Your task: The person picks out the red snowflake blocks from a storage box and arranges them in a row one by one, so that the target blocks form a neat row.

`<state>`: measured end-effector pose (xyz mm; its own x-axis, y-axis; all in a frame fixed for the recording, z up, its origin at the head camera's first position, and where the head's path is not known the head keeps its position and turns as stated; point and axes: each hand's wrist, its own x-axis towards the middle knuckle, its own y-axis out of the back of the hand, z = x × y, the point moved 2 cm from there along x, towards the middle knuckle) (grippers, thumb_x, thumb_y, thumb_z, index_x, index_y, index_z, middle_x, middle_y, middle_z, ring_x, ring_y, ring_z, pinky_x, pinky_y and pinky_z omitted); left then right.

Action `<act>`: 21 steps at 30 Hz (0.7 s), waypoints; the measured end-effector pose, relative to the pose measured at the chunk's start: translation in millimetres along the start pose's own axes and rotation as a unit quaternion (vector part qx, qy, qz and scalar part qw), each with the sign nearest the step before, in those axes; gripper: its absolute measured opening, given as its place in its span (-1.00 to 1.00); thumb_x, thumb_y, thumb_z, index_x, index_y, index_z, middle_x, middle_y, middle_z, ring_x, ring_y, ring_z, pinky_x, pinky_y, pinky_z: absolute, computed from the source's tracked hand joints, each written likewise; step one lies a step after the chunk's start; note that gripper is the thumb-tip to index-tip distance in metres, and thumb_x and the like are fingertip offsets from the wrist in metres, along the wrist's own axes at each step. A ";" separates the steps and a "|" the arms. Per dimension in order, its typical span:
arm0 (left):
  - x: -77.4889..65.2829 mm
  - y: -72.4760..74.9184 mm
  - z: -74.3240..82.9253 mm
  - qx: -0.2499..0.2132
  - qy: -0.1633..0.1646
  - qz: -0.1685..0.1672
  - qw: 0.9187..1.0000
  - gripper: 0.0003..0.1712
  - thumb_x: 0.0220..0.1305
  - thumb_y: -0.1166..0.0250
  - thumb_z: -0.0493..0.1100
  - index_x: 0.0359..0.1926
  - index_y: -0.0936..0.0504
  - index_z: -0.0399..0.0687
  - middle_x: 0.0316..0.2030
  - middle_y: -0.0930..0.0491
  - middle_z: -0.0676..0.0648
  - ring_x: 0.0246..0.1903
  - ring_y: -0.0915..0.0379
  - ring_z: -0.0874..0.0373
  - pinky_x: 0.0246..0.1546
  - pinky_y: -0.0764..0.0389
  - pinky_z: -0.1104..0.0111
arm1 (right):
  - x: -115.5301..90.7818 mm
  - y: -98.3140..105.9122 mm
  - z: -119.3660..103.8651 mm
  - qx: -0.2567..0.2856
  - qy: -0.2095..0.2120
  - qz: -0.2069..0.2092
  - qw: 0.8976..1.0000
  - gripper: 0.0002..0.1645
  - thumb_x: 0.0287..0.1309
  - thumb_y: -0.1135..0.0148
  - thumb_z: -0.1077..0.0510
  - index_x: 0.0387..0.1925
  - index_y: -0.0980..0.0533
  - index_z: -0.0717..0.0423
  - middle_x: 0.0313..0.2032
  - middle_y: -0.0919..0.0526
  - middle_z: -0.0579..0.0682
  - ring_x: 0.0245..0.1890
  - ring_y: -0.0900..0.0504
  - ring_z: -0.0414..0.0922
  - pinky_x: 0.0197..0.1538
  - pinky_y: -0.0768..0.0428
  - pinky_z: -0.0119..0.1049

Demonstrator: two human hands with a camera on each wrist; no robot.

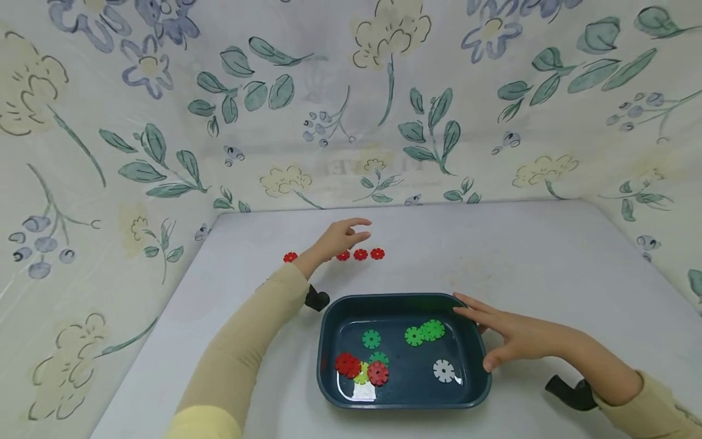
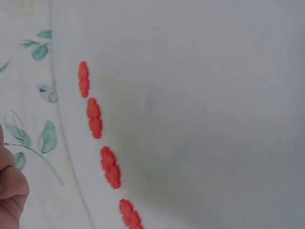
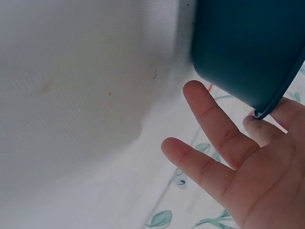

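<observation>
Red discs (image 1: 360,254) laid in a line near the far edge of the white table (image 1: 521,256), at least five in sight from the head view. Close by, left hand (image 1: 336,239) with thumb and forefinger parted, nothing visible in the gap, wrist across part of the line; cannot tell about the hidden fingers. Right hand (image 1: 515,334) at the right side of the dark blue tray (image 1: 404,406), fingers spread and mostly straight, touching the rim. Inside the tray, overlapping reds (image 1: 348,364) and a yellow disc (image 1: 360,374) at left, greens (image 1: 372,339) nearby and farther right, a white disc (image 1: 443,371) nearer the right hand. By each wrist, a black fitting (image 1: 317,299). Beyond the table, flowered cloth (image 1: 471,128) with faint lettering (image 1: 378,167), too pale to read.
</observation>
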<state>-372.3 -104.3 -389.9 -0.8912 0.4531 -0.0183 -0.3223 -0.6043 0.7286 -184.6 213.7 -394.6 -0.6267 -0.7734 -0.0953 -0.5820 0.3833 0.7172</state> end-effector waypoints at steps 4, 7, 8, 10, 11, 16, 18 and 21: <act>-19.0 15.0 6.6 -0.013 -0.021 0.015 1.000 -0.54 0.27 -0.16 -0.02 0.19 -0.42 0.12 -0.40 -0.55 -0.12 -0.44 -0.38 0.01 -0.48 -0.41 0.39 | 0.3 -1.1 -0.4 0.002 0.001 0.001 1.000 0.08 -0.08 -0.35 -0.03 0.37 0.01 0.19 0.43 0.27 0.01 0.03 -0.36 -0.21 -0.08 -0.48 -0.26; -33.9 23.6 12.3 -0.024 -0.042 0.027 0.998 -0.56 0.26 -0.17 -0.03 0.16 -0.45 0.09 -0.57 -0.47 -0.14 -0.53 -0.33 -0.04 -0.56 -0.35 0.39 | 0.3 -1.3 -1.3 0.001 0.000 0.003 1.000 0.08 -0.09 -0.35 -0.03 0.37 0.01 0.19 0.43 0.26 0.01 0.02 -0.37 -0.21 -0.09 -0.49 -0.26; -39.0 25.5 13.9 -0.028 -0.050 0.029 0.998 -0.57 0.26 -0.17 -0.04 0.15 -0.46 0.07 -0.59 -0.45 -0.14 -0.56 -0.32 -0.05 -0.58 -0.34 0.39 | 0.3 -1.3 -1.6 0.000 0.000 0.003 1.000 0.08 -0.09 -0.35 -0.03 0.37 0.01 0.19 0.43 0.26 0.00 0.01 -0.37 -0.22 -0.09 -0.49 -0.27; -50.0 27.9 17.1 -0.035 -0.066 0.028 0.997 -0.59 0.25 -0.18 -0.06 0.12 -0.48 0.04 -0.61 -0.45 -0.12 -0.60 -0.30 -0.04 -0.60 -0.33 0.39 | 0.3 -1.3 -2.1 -0.001 0.001 0.004 1.000 0.08 -0.09 -0.35 -0.03 0.37 0.01 0.21 0.43 0.26 0.00 0.01 -0.37 -0.22 -0.09 -0.49 -0.27; -55.7 28.3 18.4 -0.040 -0.075 0.026 0.996 -0.60 0.25 -0.18 -0.07 0.11 -0.50 0.02 -0.61 -0.45 -0.11 -0.61 -0.29 -0.02 -0.60 -0.33 0.39 | 0.2 -1.3 -2.2 0.000 0.002 0.004 1.000 0.08 -0.08 -0.35 -0.03 0.37 0.01 0.21 0.43 0.26 0.00 0.02 -0.37 -0.21 -0.08 -0.49 -0.27; -84.5 24.3 27.4 -0.040 -0.117 0.008 0.992 -0.65 0.22 -0.21 -0.12 0.04 -0.54 -0.04 -0.66 -0.40 0.02 -0.66 -0.25 0.15 -0.63 -0.28 0.41 | -0.2 -0.9 -1.9 -0.001 0.005 0.003 1.000 0.08 -0.08 -0.35 -0.03 0.36 0.00 0.22 0.43 0.26 0.00 0.07 -0.36 -0.21 -0.07 -0.49 -0.27; -96.9 22.8 35.9 -0.032 -0.128 0.000 0.991 -0.65 0.21 -0.22 -0.14 0.02 -0.55 -0.08 -0.68 -0.37 0.04 -0.67 -0.24 0.18 -0.63 -0.27 0.43 | -0.4 -0.6 -1.5 -0.002 0.004 0.003 1.000 0.08 -0.08 -0.35 -0.03 0.36 0.00 0.23 0.43 0.26 0.00 0.07 -0.35 -0.21 -0.06 -0.49 -0.27; -111.6 17.4 40.5 -0.010 -0.153 -0.007 0.988 -0.65 0.18 -0.25 -0.15 0.01 -0.56 -0.07 -0.66 -0.39 0.07 -0.65 -0.27 0.23 -0.61 -0.33 0.46 | -0.1 -0.3 -1.4 -0.004 0.003 0.003 1.000 0.08 -0.08 -0.35 -0.04 0.36 0.00 0.23 0.43 0.26 0.02 0.09 -0.34 -0.21 -0.06 -0.49 -0.27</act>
<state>-265.5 -138.9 -347.5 -0.7496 0.6367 0.1811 -0.3431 -0.6077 0.7163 -183.7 213.0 -393.9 -0.6273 -0.7738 -0.0878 -0.5742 0.3834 0.7234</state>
